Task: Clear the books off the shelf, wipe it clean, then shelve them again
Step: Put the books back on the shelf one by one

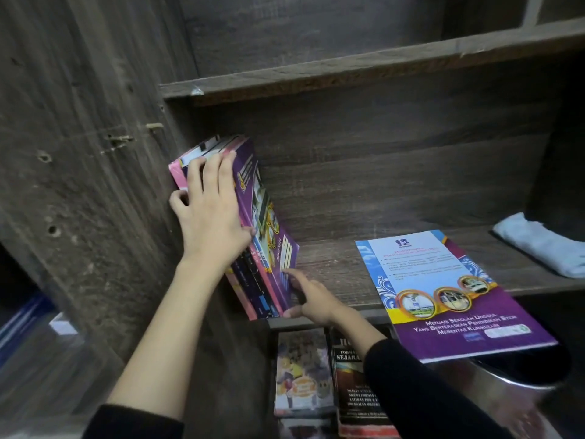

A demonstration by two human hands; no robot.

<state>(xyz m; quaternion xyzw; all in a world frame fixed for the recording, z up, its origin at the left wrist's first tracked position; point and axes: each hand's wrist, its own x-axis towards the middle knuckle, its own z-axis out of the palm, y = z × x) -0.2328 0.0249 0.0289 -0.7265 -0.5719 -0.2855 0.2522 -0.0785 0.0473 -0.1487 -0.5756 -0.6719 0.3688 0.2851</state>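
- Books (269, 236) are being kept upright as one stack at the left end of the shelf (332, 267), leaning against the cabinet's side wall (95, 153).
- The stack is being grasped by the left hand (210, 217): its fingers (226, 172) are being laid upward across the front edges, the little finger is being curled round the pink outer book, and the thumb is being pressed on the purple cover.
- The left forearm is being reached up bare from a black sleeve.
- The right hand (313, 301) is being held released, fingers extended against the lower part of the purple cover, thumb touching the bottom front corner.
- A purple booklet (443, 293) is being left flat on the shelf, overhanging its front edge.
- A white cloth (544, 245) is being kept folded at the right end.
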